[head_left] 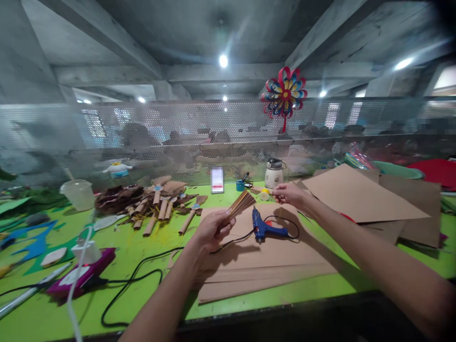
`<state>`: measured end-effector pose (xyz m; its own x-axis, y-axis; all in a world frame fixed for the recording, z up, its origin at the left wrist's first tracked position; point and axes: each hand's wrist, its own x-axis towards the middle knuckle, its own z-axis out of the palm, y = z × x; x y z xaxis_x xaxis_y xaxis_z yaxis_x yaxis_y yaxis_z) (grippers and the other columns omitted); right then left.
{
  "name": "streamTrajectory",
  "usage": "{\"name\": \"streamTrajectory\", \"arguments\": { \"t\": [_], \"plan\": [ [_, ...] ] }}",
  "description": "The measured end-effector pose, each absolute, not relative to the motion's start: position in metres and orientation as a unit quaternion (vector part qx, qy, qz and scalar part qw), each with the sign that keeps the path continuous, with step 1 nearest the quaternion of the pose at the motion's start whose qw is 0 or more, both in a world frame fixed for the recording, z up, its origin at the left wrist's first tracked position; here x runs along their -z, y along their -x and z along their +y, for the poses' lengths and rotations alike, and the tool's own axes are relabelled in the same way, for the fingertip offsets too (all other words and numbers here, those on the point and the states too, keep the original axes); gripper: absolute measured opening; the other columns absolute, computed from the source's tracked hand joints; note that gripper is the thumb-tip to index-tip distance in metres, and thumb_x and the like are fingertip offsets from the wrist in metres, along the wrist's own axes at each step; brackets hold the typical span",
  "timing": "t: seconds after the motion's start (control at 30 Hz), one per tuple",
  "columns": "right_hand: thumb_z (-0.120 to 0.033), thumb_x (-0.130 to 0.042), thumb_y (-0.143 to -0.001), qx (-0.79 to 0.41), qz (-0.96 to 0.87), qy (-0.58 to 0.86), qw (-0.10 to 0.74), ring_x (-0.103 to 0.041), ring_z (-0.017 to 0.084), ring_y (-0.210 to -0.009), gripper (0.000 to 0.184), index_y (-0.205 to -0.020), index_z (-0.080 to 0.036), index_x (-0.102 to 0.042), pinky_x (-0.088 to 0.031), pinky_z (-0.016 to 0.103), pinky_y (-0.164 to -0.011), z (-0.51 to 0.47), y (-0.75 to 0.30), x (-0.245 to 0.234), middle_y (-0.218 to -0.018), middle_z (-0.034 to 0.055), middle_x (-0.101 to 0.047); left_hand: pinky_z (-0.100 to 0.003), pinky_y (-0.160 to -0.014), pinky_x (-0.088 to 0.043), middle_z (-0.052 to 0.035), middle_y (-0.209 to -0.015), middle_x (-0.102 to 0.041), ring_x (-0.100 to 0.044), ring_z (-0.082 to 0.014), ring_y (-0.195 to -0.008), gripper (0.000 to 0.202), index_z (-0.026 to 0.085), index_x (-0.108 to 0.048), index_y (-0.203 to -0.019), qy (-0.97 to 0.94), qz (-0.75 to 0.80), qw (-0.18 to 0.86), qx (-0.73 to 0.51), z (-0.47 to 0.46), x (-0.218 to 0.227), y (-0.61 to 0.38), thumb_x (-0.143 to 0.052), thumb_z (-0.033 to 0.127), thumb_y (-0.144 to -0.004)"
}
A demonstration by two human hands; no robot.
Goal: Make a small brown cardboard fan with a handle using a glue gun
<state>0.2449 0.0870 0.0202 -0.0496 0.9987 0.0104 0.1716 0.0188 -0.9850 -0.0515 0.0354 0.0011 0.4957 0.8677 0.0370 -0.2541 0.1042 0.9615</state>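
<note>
My left hand (pixel 214 230) is closed round the lower end of a pleated brown paper fan (pixel 242 203), whose folds spread up and to the right. My right hand (pixel 288 194) is raised beyond the paper with fingertips pinched together; whatever is between them is too small to make out. Close to those fingertips sits a small yellow roll (pixel 264 194). Between my hands a blue hot glue gun (pixel 262 228) lies on a stack of brown paper sheets (pixel 231 289), its black cable running left.
Finished brown paper fans with tube handles (pixel 164 209) lie in a pile at left. A purple power strip (pixel 85 273) with cables is front left. A phone (pixel 217 180), a blue pot (pixel 241 185) and a flask (pixel 274 174) stand behind. Large brown sheets (pixel 363 194) lie at right.
</note>
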Motion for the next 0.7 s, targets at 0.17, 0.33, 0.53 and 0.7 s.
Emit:
{"name": "streamTrajectory", "arguments": {
  "t": [0.17,0.33,0.53,0.7],
  "plan": [
    [-0.035,-0.074,-0.072,-0.444,-0.622,0.524,0.376,-0.034,0.004,-0.038,0.026,-0.071,-0.012,-0.062,-0.020,0.020,-0.039,0.035,-0.273,-0.020,-0.048,-0.0030,-0.054,-0.016,-0.037,-0.011,0.0001,-0.060,-0.053,-0.028,-0.0004,-0.037,0.021,0.009,-0.058,-0.082,-0.502,0.282,0.721,-0.386,0.028,-0.006,0.050,-0.062,0.030,-0.077],
    [-0.047,-0.063,-0.078,-0.395,-0.652,0.560,0.324,-0.032,0.005,-0.040,0.034,-0.079,-0.014,-0.063,-0.021,0.021,-0.041,-0.025,-0.306,-0.016,-0.050,-0.0042,-0.050,-0.016,-0.037,-0.012,-0.0009,-0.060,-0.054,-0.028,-0.0002,-0.038,0.020,0.009,-0.057,-0.077,-0.510,0.275,0.722,-0.378,0.029,-0.004,0.051,-0.061,0.029,-0.079],
    [-0.049,-0.062,-0.079,-0.345,-0.682,0.571,0.298,-0.059,0.017,-0.067,0.035,-0.084,-0.015,-0.070,-0.047,0.027,-0.057,-0.049,-0.316,-0.011,-0.082,0.0086,-0.067,-0.016,-0.037,-0.014,-0.0020,-0.060,-0.056,-0.033,-0.0013,-0.040,0.021,0.010,-0.057,-0.071,-0.523,0.285,0.713,-0.369,0.028,-0.004,0.046,-0.064,0.029,-0.077],
    [-0.043,-0.062,-0.081,-0.291,-0.703,0.508,0.403,-0.062,0.022,-0.086,0.029,-0.092,-0.019,-0.073,-0.049,0.035,-0.078,-0.031,-0.261,-0.029,-0.096,0.0098,-0.070,-0.017,-0.039,-0.014,-0.0029,-0.060,-0.056,-0.032,-0.0022,-0.042,0.024,0.009,-0.062,-0.074,-0.533,0.308,0.693,-0.376,0.026,-0.002,0.044,-0.067,0.032,-0.075]
  ]
}}
